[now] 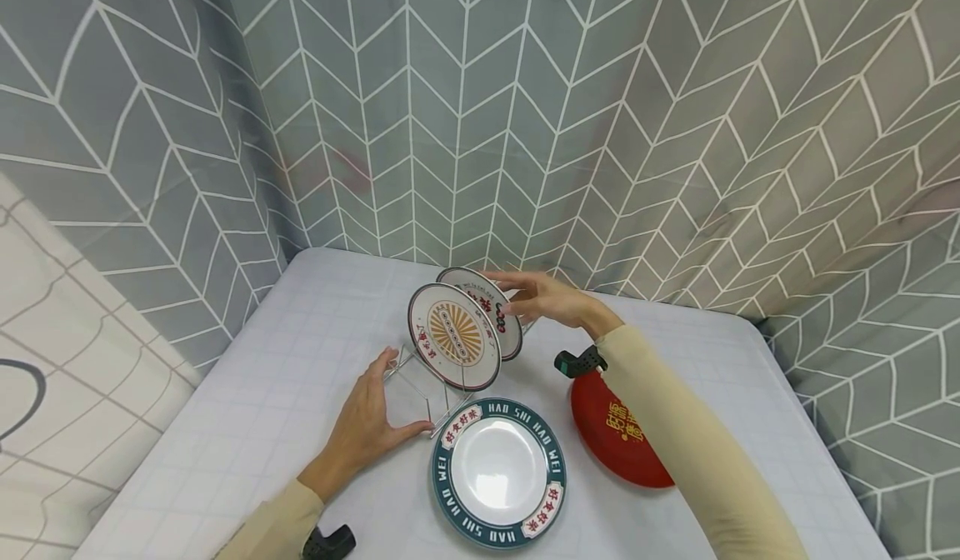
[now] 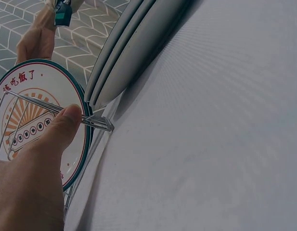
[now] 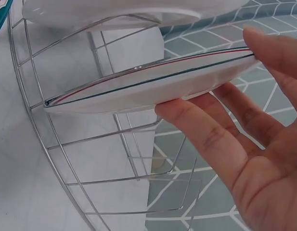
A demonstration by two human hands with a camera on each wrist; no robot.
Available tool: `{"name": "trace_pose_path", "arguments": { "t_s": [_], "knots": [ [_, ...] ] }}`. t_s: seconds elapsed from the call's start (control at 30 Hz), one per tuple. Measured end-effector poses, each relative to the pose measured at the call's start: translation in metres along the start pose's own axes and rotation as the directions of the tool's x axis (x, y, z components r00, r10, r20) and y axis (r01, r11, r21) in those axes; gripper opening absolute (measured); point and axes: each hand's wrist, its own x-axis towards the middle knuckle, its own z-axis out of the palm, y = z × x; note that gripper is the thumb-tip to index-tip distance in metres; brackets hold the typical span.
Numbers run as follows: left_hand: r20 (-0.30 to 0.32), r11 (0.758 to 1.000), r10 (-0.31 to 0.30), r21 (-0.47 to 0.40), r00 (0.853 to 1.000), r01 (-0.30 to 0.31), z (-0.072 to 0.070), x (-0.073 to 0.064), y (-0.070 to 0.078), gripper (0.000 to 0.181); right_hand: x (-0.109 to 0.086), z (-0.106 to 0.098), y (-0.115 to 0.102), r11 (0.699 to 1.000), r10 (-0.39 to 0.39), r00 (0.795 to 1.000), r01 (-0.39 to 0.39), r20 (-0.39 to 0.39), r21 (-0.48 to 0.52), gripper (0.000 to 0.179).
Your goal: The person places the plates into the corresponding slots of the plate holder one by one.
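A metal wire dish rack (image 3: 49,137) holds two round white plates on edge. The front plate (image 1: 453,335) bears an orange sunburst and red characters. Behind it, a second white plate (image 1: 510,339) with a dark rim and red print is partly covered. My left hand (image 1: 363,427) grips the near end of the rack, fingers and thumb spread across its width; in the left wrist view the thumb (image 2: 64,127) lies on the wires. My right hand (image 1: 551,297) pinches the rear plate at its upper right edge, thumb at the rim and fingers against its underside.
A stack of teal-rimmed plates (image 1: 444,493) lies flat in front of the rack, its layers visible in the left wrist view. To the right, a red round dish (image 1: 600,427) with gold characters lies partly under my right forearm. Patterned curtains (image 1: 465,127) surround the white table (image 1: 300,327).
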Motion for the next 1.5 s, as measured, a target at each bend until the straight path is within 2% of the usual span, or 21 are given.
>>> {"name": "trace_pose_path", "arguments": {
  "t_s": [0.43,0.57,0.73,0.93,1.2,1.33,1.5],
  "knots": [
    [-0.001,1.000,0.008,-0.005,1.000,-0.008,0.004,0.000,0.002,0.132,-0.008,-0.006,0.014,0.988,0.049,0.996,-0.036,-0.079,0.148,0.064],
    [-0.008,1.000,0.018,-0.001,1.000,-0.018,0.004,0.001,0.002,0.132,-0.010,-0.007,0.014,0.989,0.041,0.996,-0.029,-0.081,0.147,0.063],
    [-0.012,1.000,0.015,-0.004,1.000,-0.015,0.004,0.001,0.003,0.132,-0.015,-0.009,0.010,0.995,0.023,0.995,-0.014,-0.096,0.098,0.063],
    [-0.011,1.000,0.014,0.004,1.000,-0.014,0.004,0.001,0.003,0.133,-0.035,-0.019,0.004,0.991,-0.028,0.992,0.044,-0.123,0.126,0.065],
    [-0.013,1.000,0.005,0.011,1.000,-0.005,0.003,0.001,0.003,0.134,-0.074,-0.025,0.017,0.984,-0.072,0.986,0.095,-0.152,0.148,0.065],
    [-0.015,1.000,-0.009,0.018,1.000,0.009,0.002,0.000,0.004,0.136,-0.096,-0.011,0.029,0.986,-0.063,0.991,0.080,-0.120,0.146,0.065],
    [-0.014,1.000,-0.017,0.013,1.000,0.017,0.000,0.001,0.004,0.135,-0.114,0.020,0.051,0.994,0.023,0.999,-0.019,-0.030,0.111,0.064]
  ]
}}
